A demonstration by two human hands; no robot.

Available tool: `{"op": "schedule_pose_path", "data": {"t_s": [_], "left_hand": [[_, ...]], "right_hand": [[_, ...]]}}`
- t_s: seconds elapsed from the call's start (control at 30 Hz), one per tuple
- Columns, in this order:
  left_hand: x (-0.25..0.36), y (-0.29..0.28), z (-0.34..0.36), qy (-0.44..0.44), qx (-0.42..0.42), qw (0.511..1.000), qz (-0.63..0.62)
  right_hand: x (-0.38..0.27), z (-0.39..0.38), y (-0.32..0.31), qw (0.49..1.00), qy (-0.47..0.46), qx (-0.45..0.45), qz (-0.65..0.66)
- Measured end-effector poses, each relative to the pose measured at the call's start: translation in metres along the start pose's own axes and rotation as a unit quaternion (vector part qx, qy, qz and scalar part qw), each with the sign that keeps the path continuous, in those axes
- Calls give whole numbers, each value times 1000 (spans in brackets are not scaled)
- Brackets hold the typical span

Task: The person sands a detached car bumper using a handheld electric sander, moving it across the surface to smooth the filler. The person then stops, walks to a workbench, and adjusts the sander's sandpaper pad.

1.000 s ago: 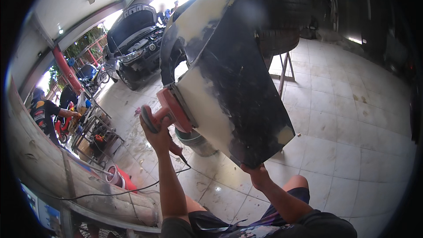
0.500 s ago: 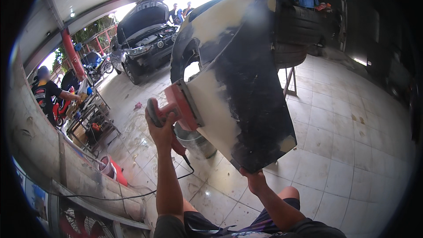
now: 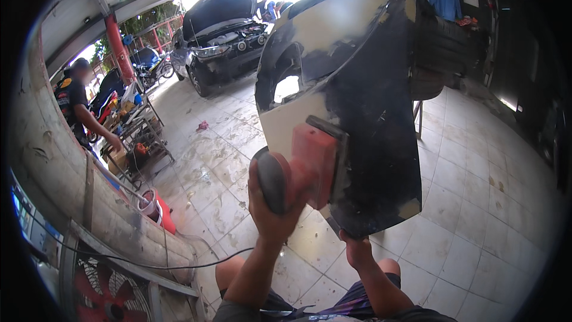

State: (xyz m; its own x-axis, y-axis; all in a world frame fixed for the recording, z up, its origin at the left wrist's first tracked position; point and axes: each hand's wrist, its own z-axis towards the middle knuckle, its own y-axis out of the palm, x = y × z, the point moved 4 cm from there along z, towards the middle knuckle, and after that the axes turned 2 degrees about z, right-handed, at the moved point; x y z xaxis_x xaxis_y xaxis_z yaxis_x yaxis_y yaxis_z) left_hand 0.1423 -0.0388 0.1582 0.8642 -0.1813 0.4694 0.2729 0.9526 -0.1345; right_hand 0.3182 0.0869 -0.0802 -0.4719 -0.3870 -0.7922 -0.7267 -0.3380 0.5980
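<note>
My left hand (image 3: pixel 275 217) is wrapped round the grip of a red electric sander (image 3: pixel 313 164) with a dark rounded handle end. Its flat pad lies against a car bumper (image 3: pixel 375 143), black with patches of cream filler. A black cord trails off to the lower left. With my right hand (image 3: pixel 358 251) I grip the bumper's lower near corner; the fingertips are partly hidden beneath the edge. The bumper stands raised and tilted in front of me, its far end reaching toward the back of the shop.
A metal stand leg (image 3: pixel 418 120) shows below the bumper. A caged fan (image 3: pixel 107 295) stands at lower left, near a red bucket (image 3: pixel 164 214). Along the left, a person (image 3: pixel 77 98) works by a cluttered metal rack (image 3: pixel 134 134). Behind is a black car (image 3: pixel 217 53) with its hood raised.
My left hand has moved the sander rightward across the bumper, from its left edge onto the filler and black area. My right hand keeps its hold on the corner. The view has shifted slightly.
</note>
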Motion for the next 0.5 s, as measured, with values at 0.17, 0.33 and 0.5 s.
{"op": "schedule_pose_path", "data": {"t_s": [0.17,0.33,0.5], "left_hand": [[-66,-2,26,-116,36,986,-115],[-143,-2,56,-151,60,969,-184],[-199,-3,84,-146,59,970,-186]], "right_hand": [[8,-2,0,1000,7,-7,-4],[5,-7,3,999,0,11,31],[1,-9,0,999,9,-16,44]]}}
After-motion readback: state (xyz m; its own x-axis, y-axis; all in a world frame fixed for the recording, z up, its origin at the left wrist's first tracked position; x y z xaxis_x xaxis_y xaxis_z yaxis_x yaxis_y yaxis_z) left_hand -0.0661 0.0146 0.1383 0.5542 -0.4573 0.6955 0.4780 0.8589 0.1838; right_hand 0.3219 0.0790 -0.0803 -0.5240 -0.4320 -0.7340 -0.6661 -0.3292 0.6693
